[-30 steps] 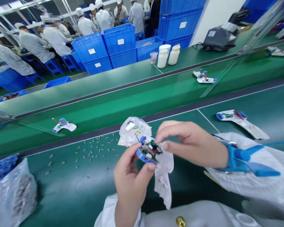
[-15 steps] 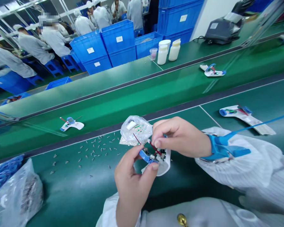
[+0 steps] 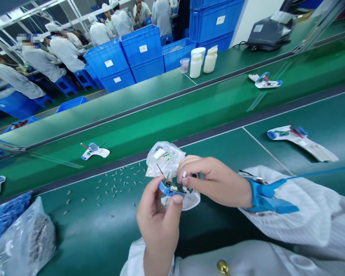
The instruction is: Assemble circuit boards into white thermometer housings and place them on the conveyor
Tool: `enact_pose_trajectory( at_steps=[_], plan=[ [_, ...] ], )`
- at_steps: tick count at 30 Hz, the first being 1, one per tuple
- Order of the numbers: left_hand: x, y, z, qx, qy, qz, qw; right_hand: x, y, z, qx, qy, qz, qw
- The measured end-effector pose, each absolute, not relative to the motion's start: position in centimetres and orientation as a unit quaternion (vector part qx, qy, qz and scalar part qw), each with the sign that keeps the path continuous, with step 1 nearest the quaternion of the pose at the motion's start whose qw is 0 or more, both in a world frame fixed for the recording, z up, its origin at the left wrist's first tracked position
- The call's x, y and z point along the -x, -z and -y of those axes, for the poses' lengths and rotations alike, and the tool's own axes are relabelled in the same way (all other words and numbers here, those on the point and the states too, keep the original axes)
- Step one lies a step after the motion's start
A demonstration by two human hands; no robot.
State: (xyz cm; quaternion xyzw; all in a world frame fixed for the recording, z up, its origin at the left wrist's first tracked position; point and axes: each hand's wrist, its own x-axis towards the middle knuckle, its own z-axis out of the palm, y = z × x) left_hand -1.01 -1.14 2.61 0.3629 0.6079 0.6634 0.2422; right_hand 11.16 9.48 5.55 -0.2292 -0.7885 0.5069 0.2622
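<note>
My left hand [image 3: 161, 214] is closed, thumb and fingers gripping the blue display part [image 3: 170, 190] of a gun-shaped device that looks like a forehead thermometer. A green circuit board shows on its inner side, and a thin red wire [image 3: 161, 170] sticks up from it. Below lies the white shell [image 3: 193, 202], partly hidden by both hands. My right hand [image 3: 209, 180] pinches a small white connector [image 3: 184, 174] between thumb and forefinger, just above the board. Its other fingers cover the far side of the device. A clear bag of small parts [image 3: 164, 157] sits right behind my hands.
Small metal parts [image 3: 119, 184] lie scattered left of my hands. Bags [image 3: 37, 234] fill the left corner. Similar devices ride the green belt [image 3: 149, 126]; another thermometer [image 3: 301, 142] lies at right. Beyond stand bottles [image 3: 196, 66], blue crates [image 3: 143, 50] and co-workers. A blue cord [image 3: 319, 173] trails from my right wrist.
Devices on the belt have shifted right. Both hands and the held device have moved slightly left, and the blue part is tilted differently. The white connector now shows at my right fingertips.
</note>
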Motion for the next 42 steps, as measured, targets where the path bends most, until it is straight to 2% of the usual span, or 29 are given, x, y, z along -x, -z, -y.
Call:
enact_pose_trajectory(
  at_steps=[4,9,19,24,35,42],
  plan=[
    [0.0,-3.4,0.8,-0.307,-0.669,-0.621,0.268,-11.1,-5.8,-9.2,0.266,-0.496,0.774,0.29],
    [0.2,-3.6,0.9,-0.34,-0.651,-0.608,0.302,-11.4,-6.4,-9.5,0.242,-0.503,0.769,0.312],
    [0.9,-3.3,1.5,-0.467,-0.605,-0.578,0.285,-12.0,-8.0,-10.6,0.096,-0.39,0.881,0.249],
    [1.2,-3.6,2.0,-0.483,-0.584,-0.557,0.34,-12.3,-9.0,-10.3,0.084,-0.35,0.907,0.219],
    [1.4,-4.3,2.0,-0.5,-0.556,-0.54,0.386,-12.8,-10.0,-10.1,0.093,-0.325,0.925,0.175],
    [1.5,-4.4,1.8,-0.541,-0.524,-0.561,0.343,-12.8,-10.3,-10.2,0.1,-0.285,0.944,0.135]
  ],
)
